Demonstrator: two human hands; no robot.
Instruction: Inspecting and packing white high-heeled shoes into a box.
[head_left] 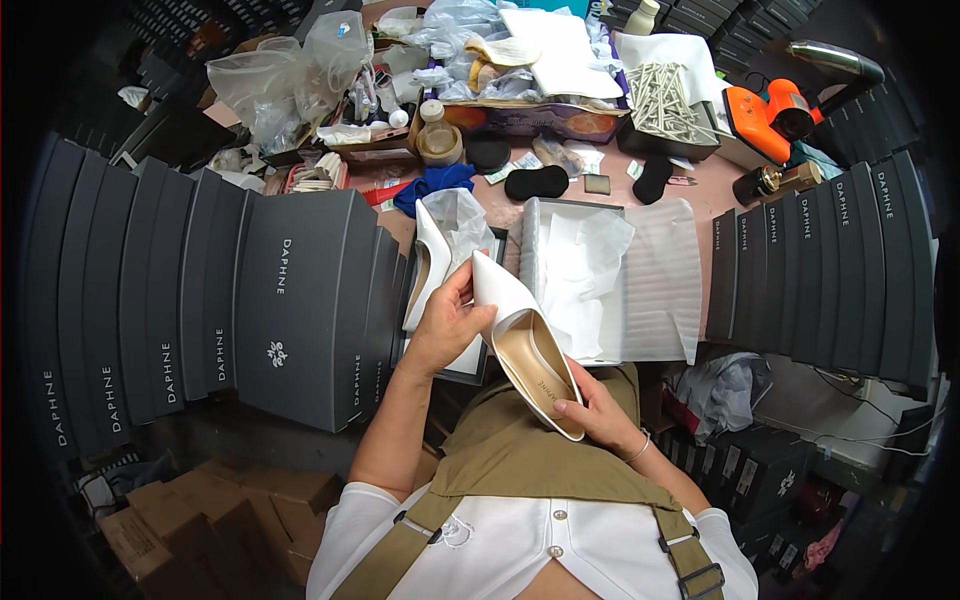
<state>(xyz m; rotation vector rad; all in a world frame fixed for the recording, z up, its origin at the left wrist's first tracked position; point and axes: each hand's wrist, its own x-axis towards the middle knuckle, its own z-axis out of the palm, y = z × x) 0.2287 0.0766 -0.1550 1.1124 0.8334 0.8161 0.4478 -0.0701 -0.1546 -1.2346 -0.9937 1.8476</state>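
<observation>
Cannot see the outsole or heel of the white shoe (506, 293), turned away below. Cannot follow several fingers of the right hand (606, 412) behind it. Cannot make out fine print on the sachets (527, 160). Cannot trace the brown cartons (220, 512) into lower-left darkness.

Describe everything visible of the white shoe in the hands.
The white shoe has a pointed toe, a low-cut opening and a smooth, leather-like upper. Its beige insole bears small lettering toward the back. It is held tilted, its opening in view, the toe pointing forward and slightly left. The left grip holds it near the toe, the right grip at the back end. Any heel underneath is hidden.
</observation>
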